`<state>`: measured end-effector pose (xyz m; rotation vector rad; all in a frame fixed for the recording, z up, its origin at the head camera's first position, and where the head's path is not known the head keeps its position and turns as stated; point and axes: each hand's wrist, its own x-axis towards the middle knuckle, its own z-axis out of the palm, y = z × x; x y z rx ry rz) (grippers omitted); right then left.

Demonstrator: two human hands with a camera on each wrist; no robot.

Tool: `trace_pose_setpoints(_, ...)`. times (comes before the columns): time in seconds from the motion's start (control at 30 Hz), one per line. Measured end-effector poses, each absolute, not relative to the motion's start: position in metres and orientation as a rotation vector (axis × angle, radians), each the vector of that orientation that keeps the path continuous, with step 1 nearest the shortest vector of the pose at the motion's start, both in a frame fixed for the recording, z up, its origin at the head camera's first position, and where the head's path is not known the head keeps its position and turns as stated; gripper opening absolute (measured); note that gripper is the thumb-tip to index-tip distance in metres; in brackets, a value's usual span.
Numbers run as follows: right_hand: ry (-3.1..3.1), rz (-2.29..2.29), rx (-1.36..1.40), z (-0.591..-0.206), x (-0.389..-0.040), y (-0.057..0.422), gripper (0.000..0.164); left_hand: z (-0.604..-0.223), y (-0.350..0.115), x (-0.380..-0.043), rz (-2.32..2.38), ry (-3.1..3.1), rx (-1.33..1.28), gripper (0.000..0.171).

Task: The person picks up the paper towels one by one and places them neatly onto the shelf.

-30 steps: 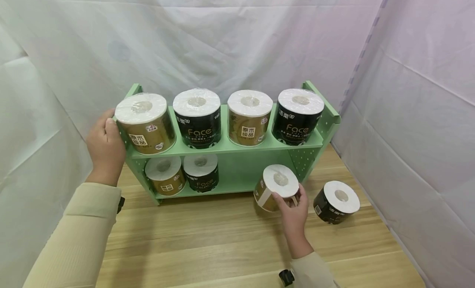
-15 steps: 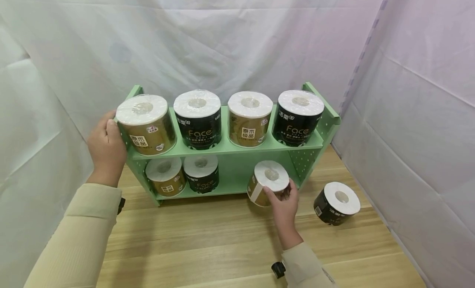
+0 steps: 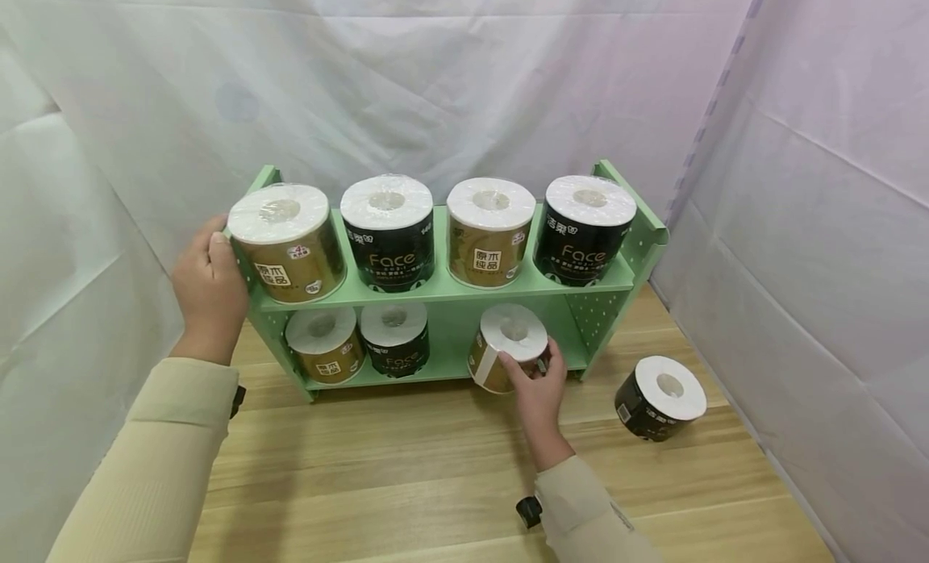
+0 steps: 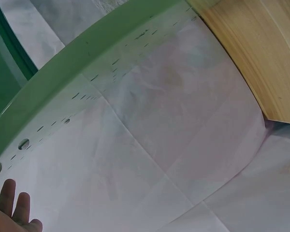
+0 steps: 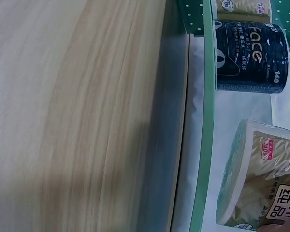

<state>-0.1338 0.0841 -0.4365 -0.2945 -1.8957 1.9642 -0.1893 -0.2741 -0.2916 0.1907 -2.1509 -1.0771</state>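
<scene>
My right hand [image 3: 540, 389] holds a gold-wrapped toilet paper roll [image 3: 488, 373], thumb on its near side and fingers round its right side. The roll is at the front of the lower level of a green two-level shelf [image 3: 450, 297]; the right wrist view shows its gold wrapper [image 5: 261, 179] over that level. My left hand [image 3: 210, 289] rests against the shelf's left side panel, beside a gold roll [image 3: 297, 264] on top. Its fingers [image 4: 21, 208] are extended near the panel's outer face in the left wrist view.
The top level carries alternating gold and black rolls [image 3: 388, 252]. Below, a gold roll [image 3: 330, 365] and a black roll [image 3: 395, 357] stand at the left. Another black roll [image 3: 649, 410] stands on the wooden table [image 3: 406, 466], right of the shelf. White cloth [image 3: 406, 87] hangs behind.
My right hand has moved left and toward the shelf with the gold toilet paper roll, from near the right front onto the lower level's front edge. My left hand has stayed put.
</scene>
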Motion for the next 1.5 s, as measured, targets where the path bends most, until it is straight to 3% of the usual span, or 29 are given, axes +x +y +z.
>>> trace_pose_setpoints(0.23,-1.890,1.968,-0.279,-0.457,-0.147,0.081,0.078,-0.292,-0.274,-0.189,-1.073,-2.156,0.181,0.047)
trace_pose_setpoints(1.5,-2.001,1.807,-0.317,-0.460,-0.169,0.048,0.084,-0.293,-0.275,-0.191,-1.082,-2.141,0.183,0.046)
